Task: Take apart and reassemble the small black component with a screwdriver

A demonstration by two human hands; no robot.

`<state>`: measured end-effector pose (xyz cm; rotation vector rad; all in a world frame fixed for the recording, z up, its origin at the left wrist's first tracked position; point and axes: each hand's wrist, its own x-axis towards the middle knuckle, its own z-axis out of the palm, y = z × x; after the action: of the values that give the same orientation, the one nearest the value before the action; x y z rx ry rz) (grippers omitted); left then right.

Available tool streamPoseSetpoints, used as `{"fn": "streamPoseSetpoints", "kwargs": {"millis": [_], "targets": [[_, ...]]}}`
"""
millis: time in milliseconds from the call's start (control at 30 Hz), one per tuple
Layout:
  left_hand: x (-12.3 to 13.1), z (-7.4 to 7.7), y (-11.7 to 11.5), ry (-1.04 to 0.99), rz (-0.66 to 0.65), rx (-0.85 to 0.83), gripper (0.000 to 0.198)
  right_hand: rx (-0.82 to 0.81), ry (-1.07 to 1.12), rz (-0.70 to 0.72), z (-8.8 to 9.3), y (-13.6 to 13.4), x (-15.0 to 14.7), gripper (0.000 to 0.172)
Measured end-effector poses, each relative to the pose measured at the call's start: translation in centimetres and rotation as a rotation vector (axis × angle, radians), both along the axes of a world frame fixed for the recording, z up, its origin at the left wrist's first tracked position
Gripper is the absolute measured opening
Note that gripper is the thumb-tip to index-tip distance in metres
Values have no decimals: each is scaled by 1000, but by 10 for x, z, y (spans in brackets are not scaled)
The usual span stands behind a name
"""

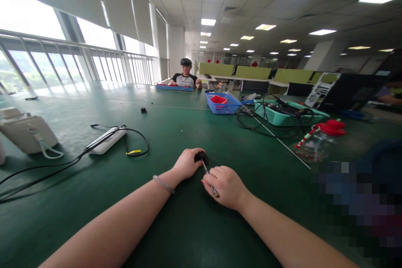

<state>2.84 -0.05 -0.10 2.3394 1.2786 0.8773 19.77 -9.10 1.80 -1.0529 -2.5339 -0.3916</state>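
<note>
On the green tabletop (176, 226), my left hand (188, 163) is closed around a small black part (203, 158), pinching it by its left side. Most of that part lies behind the fingers, so its kind cannot be made out. My right hand (226, 186) grips a slim screwdriver (205, 166). The thin metal shaft slants up and left, its tip at the black part; whether it touches is too small to tell. The tan butt end of the handle sticks out below my right fingers.
Left lie a white power bank (108, 140), black cables (67, 162) and a cream bottle (29, 132). A black piece (143, 110) rests farther off. Back right are a blue basket (221, 109), a green basket (276, 119) and a red-lidded jar (320, 146). A person (186, 76) sits opposite.
</note>
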Motion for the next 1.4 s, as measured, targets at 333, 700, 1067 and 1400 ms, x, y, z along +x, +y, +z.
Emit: {"fn": "streamPoseSetpoints", "kwargs": {"millis": [333,700,1067,1400], "targets": [[0,2,-1,2,2,-4,37,-4,2,12,-1,0,1,27],[-1,0,-2,16,-4,4,36,-12,22,-3,2,-1,0,26],[-1,2,-3,36,0,-6,39,-21,18,10,3,0,3,25],[-1,3,-3,28,21,-26,36,-10,67,15,4,-1,5,23]]}}
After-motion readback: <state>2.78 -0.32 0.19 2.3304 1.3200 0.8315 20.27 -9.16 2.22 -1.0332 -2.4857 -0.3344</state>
